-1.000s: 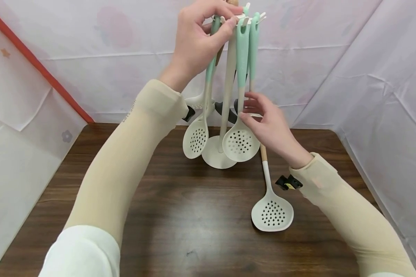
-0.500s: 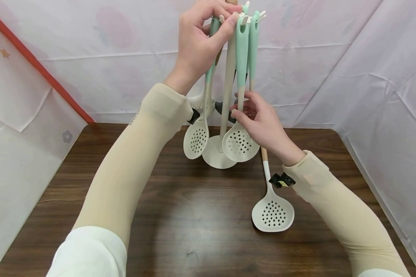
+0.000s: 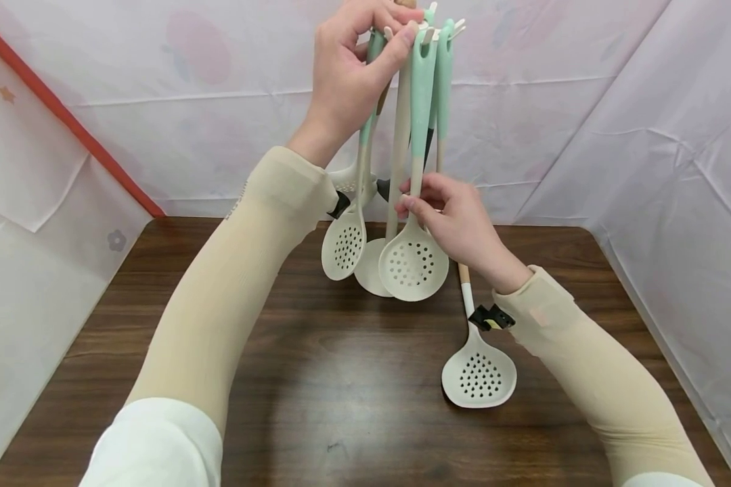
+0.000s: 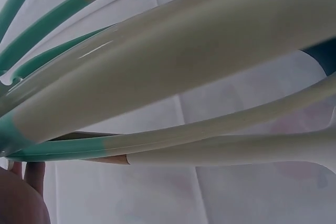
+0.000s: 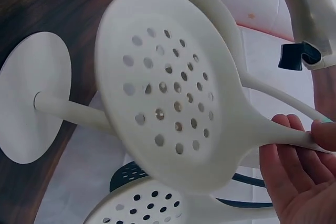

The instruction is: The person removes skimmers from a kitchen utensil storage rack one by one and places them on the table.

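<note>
Up top, left hand [image 3: 347, 64] pinching the rack's [image 3: 400, 135] hook ring; lower down, right hand [image 3: 457, 220] pinching the neck of a smooth, round, hole-dotted skimmer [image 3: 413, 264] hanging off that rack. Crowded among neighbouring handles, yet open wooden table [image 3: 317, 379] in front, with a second skimmer [image 3: 478, 370] lying flat near the right edge.

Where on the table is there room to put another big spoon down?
The table shows bare wood left of the stand's base and in front toward the sleeves. It is crowded around the stand and the skimmer lying on the right.

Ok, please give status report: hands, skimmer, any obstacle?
Left hand grips rack top. Right hand pinches hanging skimmer by its neck. Neighbouring utensils hang close beside it.
</note>
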